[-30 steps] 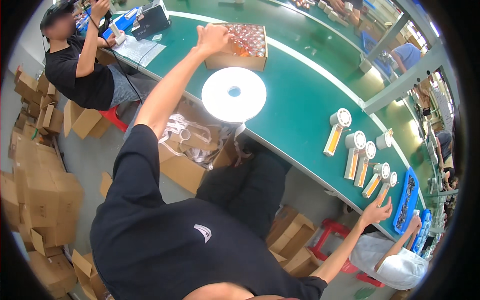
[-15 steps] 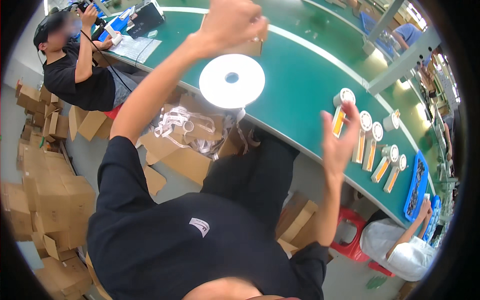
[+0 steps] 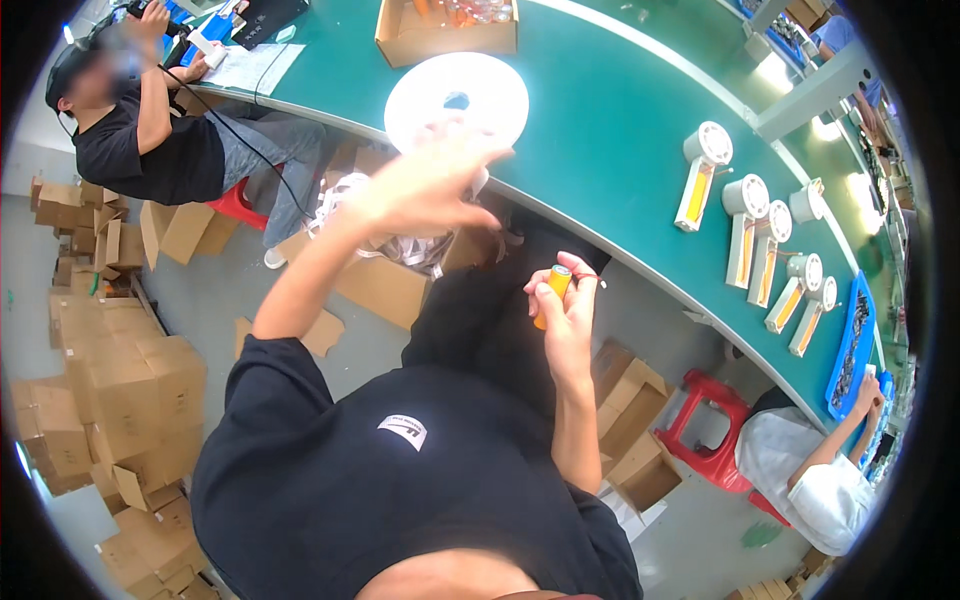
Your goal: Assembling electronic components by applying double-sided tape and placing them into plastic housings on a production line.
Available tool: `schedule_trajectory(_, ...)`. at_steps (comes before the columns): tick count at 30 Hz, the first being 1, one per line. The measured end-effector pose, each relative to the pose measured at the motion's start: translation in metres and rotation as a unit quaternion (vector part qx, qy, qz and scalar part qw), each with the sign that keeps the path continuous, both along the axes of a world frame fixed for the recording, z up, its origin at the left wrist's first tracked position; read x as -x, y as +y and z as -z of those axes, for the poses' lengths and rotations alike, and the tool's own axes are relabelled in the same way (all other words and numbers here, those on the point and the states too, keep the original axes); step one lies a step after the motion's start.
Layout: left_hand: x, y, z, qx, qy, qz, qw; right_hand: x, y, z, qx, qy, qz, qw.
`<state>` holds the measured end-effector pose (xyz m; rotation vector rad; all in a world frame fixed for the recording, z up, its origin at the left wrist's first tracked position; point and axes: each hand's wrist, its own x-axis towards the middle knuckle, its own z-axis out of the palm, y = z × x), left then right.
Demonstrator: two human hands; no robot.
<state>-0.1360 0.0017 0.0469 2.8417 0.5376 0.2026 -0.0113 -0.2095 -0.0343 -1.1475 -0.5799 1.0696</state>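
Note:
In front of my body, my right hand (image 3: 566,318) is closed around an orange cylindrical battery (image 3: 555,292). Thin dark wires with a small white connector (image 3: 602,284) stick out beside its fingers. My left hand (image 3: 430,190), slightly smeared by motion, has its fingers apart and holds nothing visible. It passes in front of the near edge of a big white reel (image 3: 410,95) with a centre hole, lying on the green table (image 3: 600,130); whether it touches the reel I cannot tell.
Beyond the reel stands an open cardboard box (image 3: 445,45) holding orange pieces. Several white fan-like devices (image 3: 690,195) line the table's right side, near a blue tray (image 3: 846,360). Below the edge sits a carton (image 3: 375,290) of loose white strip. People sit at left and right.
My left hand has come back from above the far box, and its fist has opened. My right hand has moved from beside the devices toward my body and now shows the battery.

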Motion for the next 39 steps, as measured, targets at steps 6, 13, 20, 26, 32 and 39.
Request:
schedule_trajectory(6, 0.027, 0.076, 0.024, -0.091, 0.102, -0.079, 0.987, -0.004, -0.003, -0.005, -0.04, 0.108, -0.024, 0.993)
schedule_trajectory(13, 0.013, 0.03, 0.031, -0.127, -0.03, -0.057, 0.99, -0.016, -0.009, -0.014, -0.069, 0.111, 0.017, 0.991)
schedule_trajectory(20, -0.001, -0.04, 0.034, -0.079, -0.173, -0.071, 0.979, -0.029, -0.008, -0.034, -0.124, 0.028, -0.041, 0.991)
schedule_trajectory(26, 0.001, -0.049, 0.051, -0.042, -0.174, -0.13, 0.975, -0.031, -0.01, -0.034, -0.091, 0.032, -0.053, 0.994)
schedule_trajectory(32, 0.017, -0.059, 0.044, 0.075, -0.055, -0.06, 0.994, -0.042, -0.016, -0.045, -0.133, 0.128, 0.059, 0.981)
schedule_trajectory(39, 0.013, -0.047, 0.036, 0.094, -0.119, -0.18, 0.972, -0.025, -0.032, -0.047, -0.072, 0.094, 0.007, 0.993)
